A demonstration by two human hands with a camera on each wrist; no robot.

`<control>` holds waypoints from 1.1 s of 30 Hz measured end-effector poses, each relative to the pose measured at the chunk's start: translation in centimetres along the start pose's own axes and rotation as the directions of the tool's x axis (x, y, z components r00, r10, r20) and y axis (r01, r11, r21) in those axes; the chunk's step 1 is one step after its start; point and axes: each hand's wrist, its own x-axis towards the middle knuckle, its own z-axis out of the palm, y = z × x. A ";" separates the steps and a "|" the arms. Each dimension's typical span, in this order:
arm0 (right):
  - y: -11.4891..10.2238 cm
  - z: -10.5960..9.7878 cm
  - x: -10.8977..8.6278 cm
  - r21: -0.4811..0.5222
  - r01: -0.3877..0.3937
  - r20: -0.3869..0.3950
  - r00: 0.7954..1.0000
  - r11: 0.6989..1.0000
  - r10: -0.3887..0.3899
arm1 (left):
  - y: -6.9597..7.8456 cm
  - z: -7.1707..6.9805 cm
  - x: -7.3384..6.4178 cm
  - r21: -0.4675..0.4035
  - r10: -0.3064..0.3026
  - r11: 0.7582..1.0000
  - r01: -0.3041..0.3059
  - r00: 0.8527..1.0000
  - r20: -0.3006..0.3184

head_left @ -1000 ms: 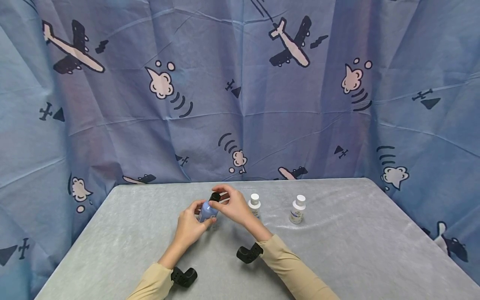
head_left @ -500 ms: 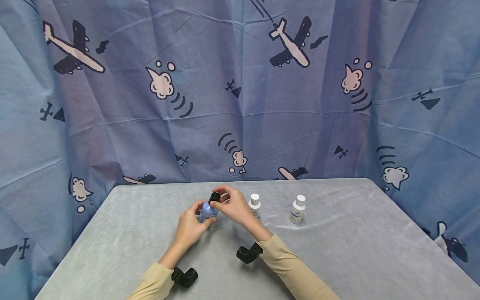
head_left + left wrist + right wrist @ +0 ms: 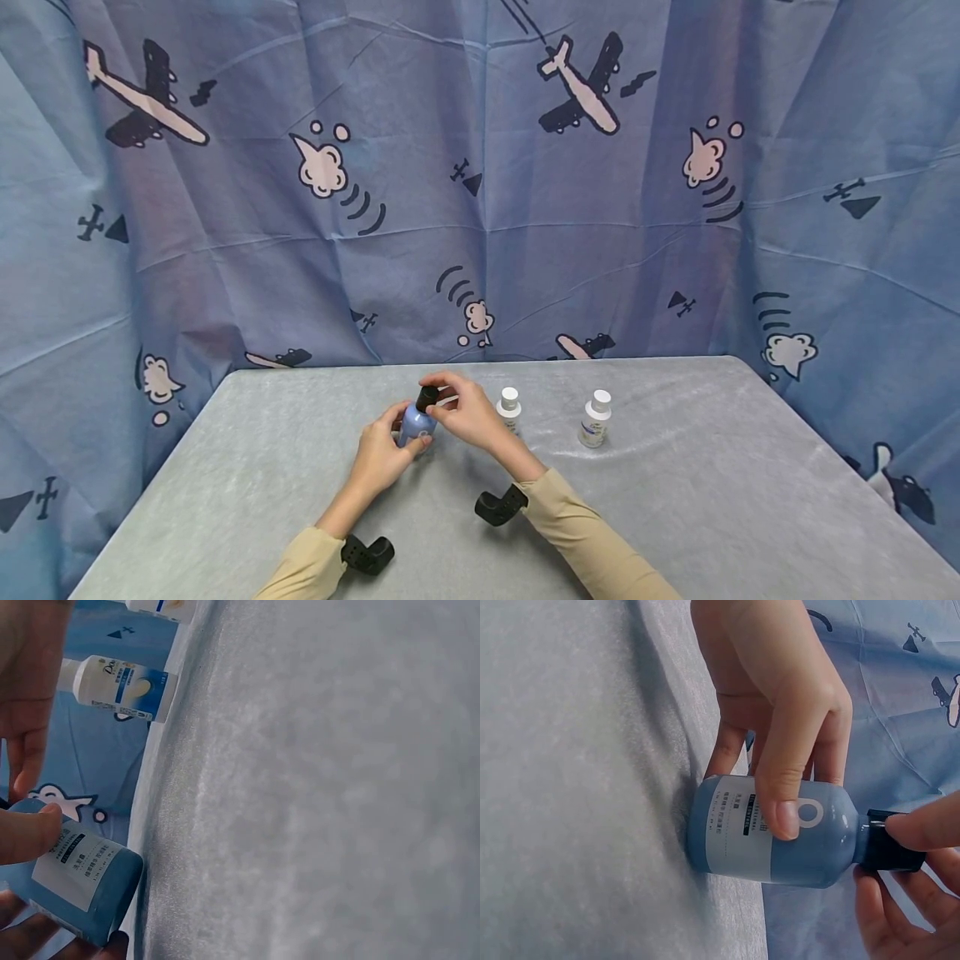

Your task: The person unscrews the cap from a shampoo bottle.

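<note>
A blue bottle (image 3: 417, 423) with a white label and a black cap (image 3: 427, 397) stands slightly tilted left of the table's middle. Around its body my left hand (image 3: 378, 450) holds it, thumb on the near side and fingers behind, as the right wrist view shows on the bottle (image 3: 810, 847). My right hand (image 3: 471, 415) pinches the cap (image 3: 892, 847) between thumb and fingers. The cap sits at the bottle's neck. Whether the base touches the table cannot be told. In the left wrist view, the bottle's lower half (image 3: 82, 881) and its printed label show.
Two white bottles with white caps stand upright to the right: a nearer one (image 3: 510, 408) partly behind my right wrist, and another (image 3: 596, 421) farther right. A grey cloth covers the table (image 3: 712, 500). Behind it hangs a blue curtain (image 3: 480, 208) with airplane prints.
The fingers and thumb of my right hand have shifted slightly around the black cap. My left hand and the blue bottle stay nearly in place.
</note>
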 end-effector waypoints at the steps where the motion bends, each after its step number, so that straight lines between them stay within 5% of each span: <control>1: -0.1 0.0 0.0 0.001 -0.002 0.008 1.000 1.000 0.002 | 0.0 0.0 0.0 -0.002 0.000 1.000 0.000 1.000 0.002; 13: 0.0 0.1 0.0 0.003 0.015 0.037 0.999 1.000 -0.015 | 0.3 -0.1 -0.1 -0.001 -0.029 1.000 0.029 1.000 -0.007; 25: 0.1 0.4 0.1 -0.072 -0.084 -0.081 0.994 0.994 0.078 | 0.4 0.0 0.0 0.030 -0.041 0.999 0.043 0.997 -0.063; 33: 0.1 0.3 0.0 -0.074 -0.091 -0.087 0.993 0.993 0.085 | 0.5 0.2 -0.1 0.038 -0.019 0.999 0.021 0.998 -0.064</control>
